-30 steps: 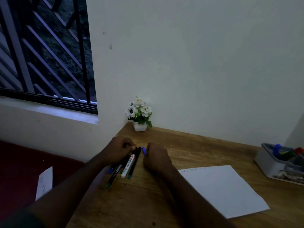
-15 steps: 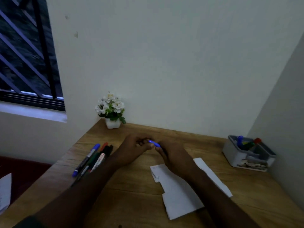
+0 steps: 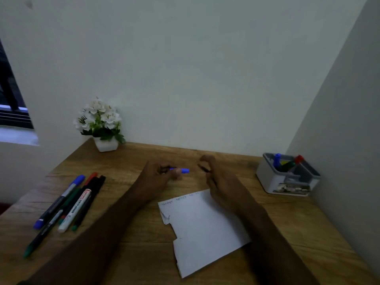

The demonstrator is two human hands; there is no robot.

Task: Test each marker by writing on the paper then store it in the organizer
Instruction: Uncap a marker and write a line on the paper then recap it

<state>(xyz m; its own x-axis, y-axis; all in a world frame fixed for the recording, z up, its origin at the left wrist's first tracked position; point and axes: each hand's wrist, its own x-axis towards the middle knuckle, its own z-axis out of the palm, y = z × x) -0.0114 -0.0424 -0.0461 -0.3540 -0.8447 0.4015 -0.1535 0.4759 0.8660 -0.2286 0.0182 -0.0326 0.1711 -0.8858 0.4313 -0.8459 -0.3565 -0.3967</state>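
A person is sitting at a wooden counter [image 3: 287,233], both forearms reaching forward. The left hand [image 3: 158,177] is pinching a blue marker cap [image 3: 183,171], its closed end pointing right. The right hand [image 3: 218,179] is curling around the dark marker [image 3: 203,168]; only a short stretch is showing, so its colour is hard to tell. The marker's long axis is running roughly left to right, tilted slightly, tip pointing left toward the cap. Both parts are hovering just beyond the far edge of the paper [image 3: 203,229], which is lying near the middle with faint writing along its top.

More markers [image 3: 67,204] are lying in a bunch on the left, long axes running from near-left to far-right. The organizer [image 3: 285,182] is sitting far right against the wall, already holding a few markers. A small pot of white flowers [image 3: 100,124] is standing at the far left corner.

Risks: the bare tip could be smudging fingers or the counter, and the loose paper could be sliding under the writing stroke since no hand is pressing it.
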